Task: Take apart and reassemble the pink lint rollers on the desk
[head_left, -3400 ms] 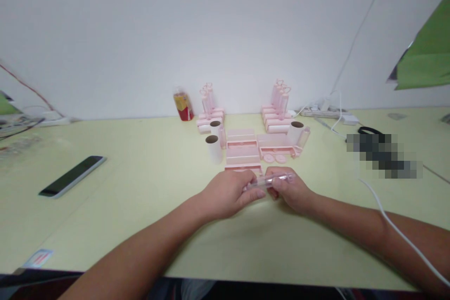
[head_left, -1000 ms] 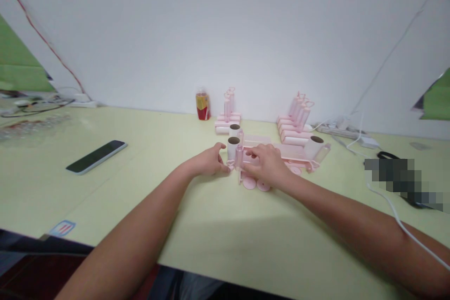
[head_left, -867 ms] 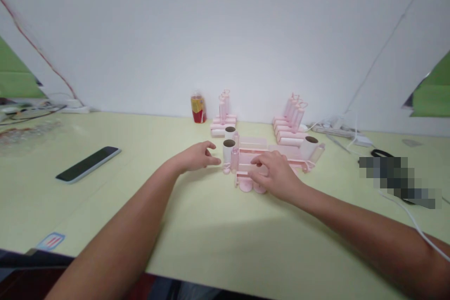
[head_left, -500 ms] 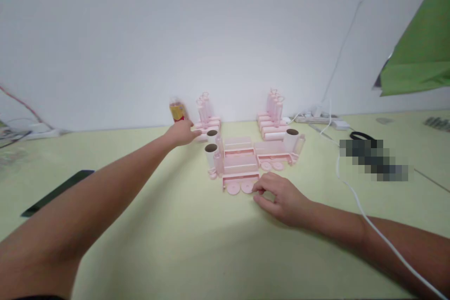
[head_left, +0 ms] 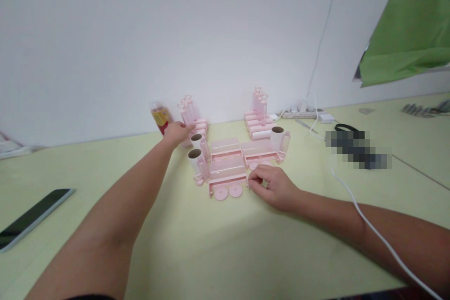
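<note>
My left hand (head_left: 177, 133) reaches far forward with thumb and forefinger stretched out, touching or almost touching the left group of upright pink tubes (head_left: 188, 108). Its lower fingers are hidden. These tubes have ring tops and stand by pink rollers (head_left: 201, 126). Loosely curled, my right hand (head_left: 276, 186) rests on the table, thumb and fingers apart with nothing seen between them. Close by are a pink case with a clear lid (head_left: 228, 168) and flat pink discs (head_left: 221, 193). White rolls with brown cores (head_left: 194, 161) stand beside the cases.
A bottle with a yellow and red label (head_left: 161, 118) leans near the wall. A matching pink group (head_left: 260, 112) stands back right. A dark flat device (head_left: 35, 215) lies left. A power strip (head_left: 302, 113) and white cable (head_left: 355, 201) are on the right, below green cloth (head_left: 404, 33).
My view has swung to the right, so the table things appear further left. My left hand has come closer to the upright pink tubes. My right hand stays curled beside the cases.
</note>
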Available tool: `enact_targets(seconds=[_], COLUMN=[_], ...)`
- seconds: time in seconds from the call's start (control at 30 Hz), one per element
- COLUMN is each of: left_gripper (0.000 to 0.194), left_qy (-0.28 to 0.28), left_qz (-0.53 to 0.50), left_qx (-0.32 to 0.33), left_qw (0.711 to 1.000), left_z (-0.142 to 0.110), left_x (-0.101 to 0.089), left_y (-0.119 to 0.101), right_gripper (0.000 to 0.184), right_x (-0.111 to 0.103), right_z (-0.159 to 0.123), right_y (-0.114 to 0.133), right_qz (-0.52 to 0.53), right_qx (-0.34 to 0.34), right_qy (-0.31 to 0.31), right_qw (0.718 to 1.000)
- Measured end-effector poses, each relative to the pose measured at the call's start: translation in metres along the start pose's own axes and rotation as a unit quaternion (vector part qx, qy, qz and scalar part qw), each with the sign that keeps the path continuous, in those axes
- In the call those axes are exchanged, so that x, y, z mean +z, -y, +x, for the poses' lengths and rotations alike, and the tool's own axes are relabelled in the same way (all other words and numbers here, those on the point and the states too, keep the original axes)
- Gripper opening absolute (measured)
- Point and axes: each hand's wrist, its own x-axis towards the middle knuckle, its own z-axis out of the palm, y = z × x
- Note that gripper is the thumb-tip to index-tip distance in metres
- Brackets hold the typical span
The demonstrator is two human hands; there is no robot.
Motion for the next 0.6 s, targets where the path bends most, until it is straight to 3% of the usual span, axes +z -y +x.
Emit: enact_targets(seconds=[0.37,0.6], left_gripper=[0.040,0.049], left_qy=[0.018,0.026], left_qz=[-0.038,-0.053], left_qx=[-0.008,-0.009], left_qw=[0.999,0.998], left_z=[-0.028,-0.028], left_x=[0.000,0.004], left_y=[-0.004,-0.004], right_gripper=[0.013,0.012], right_x=[0.013,0.016], right_z=[0.001,0.004], right_y=[-0.007,-0.014], right_qz=[0.046,0.115], right_qx=[0.076,0.159], right_qy=[0.003,-0.017], right_qw=[0.996,0.980])
